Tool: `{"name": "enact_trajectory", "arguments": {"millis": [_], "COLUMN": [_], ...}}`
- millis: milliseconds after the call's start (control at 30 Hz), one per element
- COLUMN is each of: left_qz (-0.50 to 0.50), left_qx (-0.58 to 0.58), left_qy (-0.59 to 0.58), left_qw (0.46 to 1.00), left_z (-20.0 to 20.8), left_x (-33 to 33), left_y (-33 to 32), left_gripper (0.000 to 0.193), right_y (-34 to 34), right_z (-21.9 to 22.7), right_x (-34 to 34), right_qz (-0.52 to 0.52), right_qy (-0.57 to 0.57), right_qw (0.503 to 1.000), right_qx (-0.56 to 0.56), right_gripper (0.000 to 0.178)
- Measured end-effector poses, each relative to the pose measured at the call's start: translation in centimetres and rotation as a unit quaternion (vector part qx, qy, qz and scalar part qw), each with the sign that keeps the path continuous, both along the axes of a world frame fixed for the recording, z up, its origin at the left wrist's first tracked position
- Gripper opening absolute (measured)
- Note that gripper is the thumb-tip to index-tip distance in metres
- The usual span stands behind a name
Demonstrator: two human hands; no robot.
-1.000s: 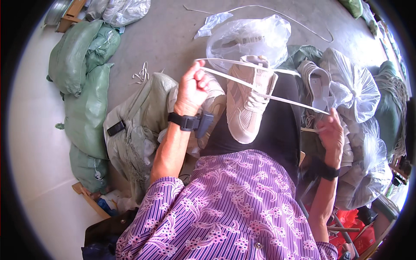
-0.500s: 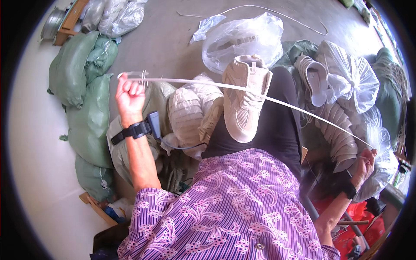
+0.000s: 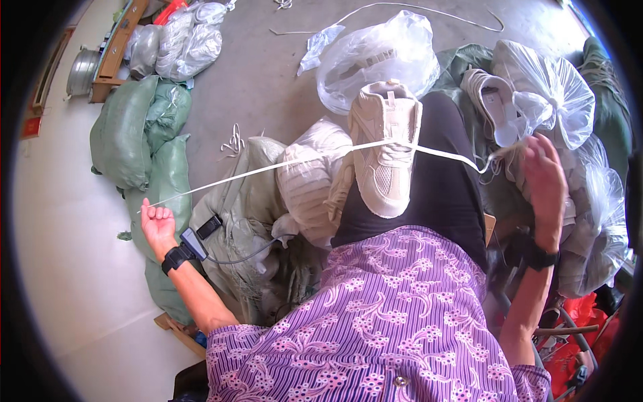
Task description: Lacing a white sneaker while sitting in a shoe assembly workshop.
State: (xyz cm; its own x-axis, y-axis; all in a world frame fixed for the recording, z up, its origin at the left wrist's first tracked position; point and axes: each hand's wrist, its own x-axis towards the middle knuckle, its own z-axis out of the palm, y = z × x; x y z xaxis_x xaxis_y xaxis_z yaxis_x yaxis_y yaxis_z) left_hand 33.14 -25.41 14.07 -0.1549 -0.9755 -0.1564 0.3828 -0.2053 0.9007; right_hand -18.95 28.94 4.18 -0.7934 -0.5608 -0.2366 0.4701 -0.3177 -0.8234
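A beige sneaker [image 3: 383, 175] rests on my lap, its toe toward me. A white shoelace [image 3: 261, 168] runs across its upper, near the top of the lacing. My left hand [image 3: 158, 226], held far out to the left, is closed on one end, and that side is stretched tight. To the right of the sneaker the lace sags and curls in loose loops. My right hand [image 3: 546, 177] is raised near these loops, its fingers smeared by motion, so its grip on them is unclear. A second beige shoe [image 3: 340, 194] is partly hidden beside the first.
Green sacks [image 3: 119, 134] line the left wall. A clear plastic bag [image 3: 375, 63] lies on the floor ahead. At the right are an open beige shoe [image 3: 494, 107] and knotted plastic bags [image 3: 556, 80]. Bundled pale pieces [image 3: 311, 174] stand left of my knee; loose laces [image 3: 234, 139] lie beyond.
My left hand has moved out, down and toward me with its lace end. My right hand has swung up and away from me, and the lace on that side has gone slack.
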Motion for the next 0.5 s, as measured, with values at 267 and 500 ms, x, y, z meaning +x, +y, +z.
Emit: {"name": "enact_trajectory", "arguments": {"millis": [267, 500], "left_qz": [0.191, -0.243], "left_qx": [0.034, 0.03], "left_qy": [-0.057, -0.064], "left_qw": [0.979, 0.967], "left_z": [-1.1, -4.3], "left_x": [-6.4, -14.5], "left_y": [3.1, 7.6], "left_gripper": [0.023, 0.023], "right_y": [-11.9, -13.5], "right_z": [-0.3, -0.3], "right_x": [3.9, 4.6], "right_qz": [0.195, 0.189], "right_qy": [0.311, 0.505], "right_qw": [0.906, 0.8], "right_qx": [0.212, 0.262], "right_gripper": [0.025, 0.01]}}
